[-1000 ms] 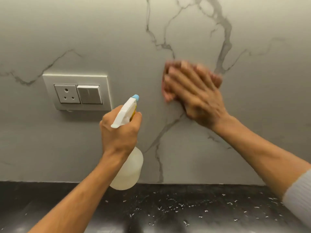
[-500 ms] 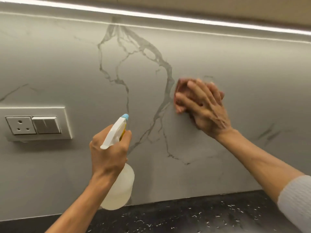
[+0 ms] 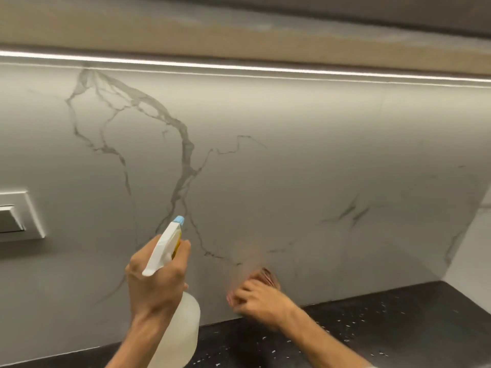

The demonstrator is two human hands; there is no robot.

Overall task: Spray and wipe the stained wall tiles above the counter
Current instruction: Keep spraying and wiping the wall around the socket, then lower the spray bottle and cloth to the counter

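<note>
The grey marble-veined wall tiles (image 3: pixel 292 168) fill most of the view. My left hand (image 3: pixel 155 285) grips a translucent spray bottle (image 3: pixel 180 333) by its white trigger head, blue nozzle up and facing the wall. My right hand (image 3: pixel 261 301) is low on the wall, just above the counter, fingers curled on a pinkish-red cloth (image 3: pixel 268 276) that shows above the knuckles. The hand and cloth are motion-blurred.
A black speckled counter (image 3: pixel 385 322) runs along the bottom. A switch and socket plate (image 3: pixel 18 217) sits on the wall at the left edge. A light strip (image 3: pixel 239 67) runs under the upper cabinet. The wall turns a corner at the right.
My right hand has swept the cloth down the wall from mid-height to just above the counter. The view has shifted up and right. My left hand keeps holding the bottle.
</note>
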